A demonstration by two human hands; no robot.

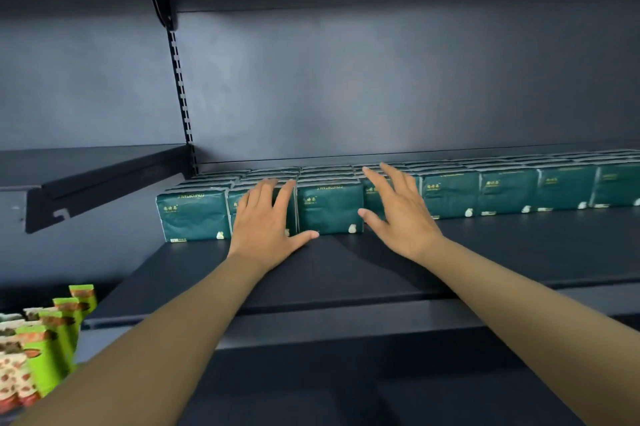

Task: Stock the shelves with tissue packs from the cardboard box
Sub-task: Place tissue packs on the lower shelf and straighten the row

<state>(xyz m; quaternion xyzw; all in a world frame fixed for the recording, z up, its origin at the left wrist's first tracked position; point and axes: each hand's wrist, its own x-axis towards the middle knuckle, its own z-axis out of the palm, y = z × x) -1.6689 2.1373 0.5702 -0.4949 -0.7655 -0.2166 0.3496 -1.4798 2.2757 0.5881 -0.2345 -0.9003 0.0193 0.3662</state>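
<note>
A: Where are the packs rn?

B: Dark green plastic-wrapped tissue packs [329, 209] stand in one long row on the dark metal shelf [346, 273], rows more behind them toward the back wall. Row's long axis runs left-right across me, starting near the slotted upright post [181, 93] and going off the right edge.

A: And ur hands?

B: Both flat, fingers straight, gripping nothing. My left hand [268, 224] presses the front face of the 2nd pack from that post, thumb lying on the shelf under the 3rd. My right hand [398, 210] is spread over the 4th pack; can't tell if the palm fully touches.

A: Which way to push?

B: Straight back, away from me, I'd say. Packs are dead ahead of both hands, left hand looks firmer on. Bare shelf in front of the row, so probably squaring the fronts b4 more go in.

A: Box?

B: Not in view. Just light green snack pouches [52, 332] low, left of the post.
</note>
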